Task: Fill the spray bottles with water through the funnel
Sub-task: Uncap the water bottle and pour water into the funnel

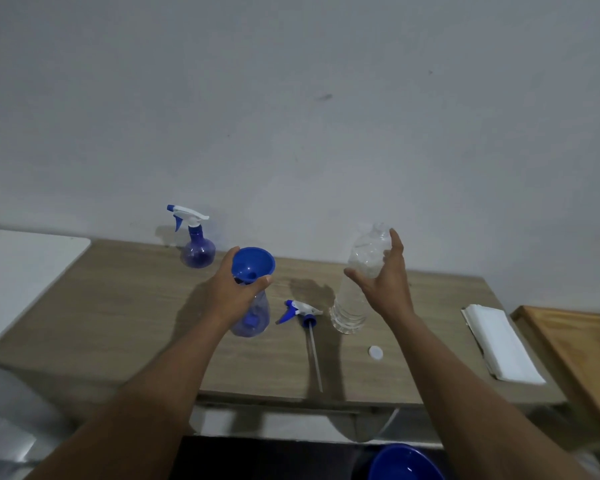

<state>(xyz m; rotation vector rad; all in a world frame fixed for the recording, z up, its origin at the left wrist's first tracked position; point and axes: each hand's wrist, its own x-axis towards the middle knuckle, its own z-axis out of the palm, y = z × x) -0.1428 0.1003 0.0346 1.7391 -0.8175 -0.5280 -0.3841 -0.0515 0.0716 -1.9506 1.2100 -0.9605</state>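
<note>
We see a left hand (234, 289) with thumb and fingers curled round the neck of a purple-tinted spray bottle (252, 318) standing on the wooden table (118, 306). A blue funnel (253, 263) sits in the bottle's mouth, and the hand hides the join. The right hand (385, 282) is spread wide about a clear water bottle (352, 306) standing upright. We cannot tell whether its fingers touch it. Between the two bottles lies a detached trigger head (302, 311) with its tube. A white cap (375, 352) lies nearer us. A second spray bottle (197, 245), trigger fitted, stands by the wall. Folded white cloth (503, 344) lies to the right. A blue bowl (404, 462) is cut off by the bottom edge. Any lettering is too blurred to read.
</note>
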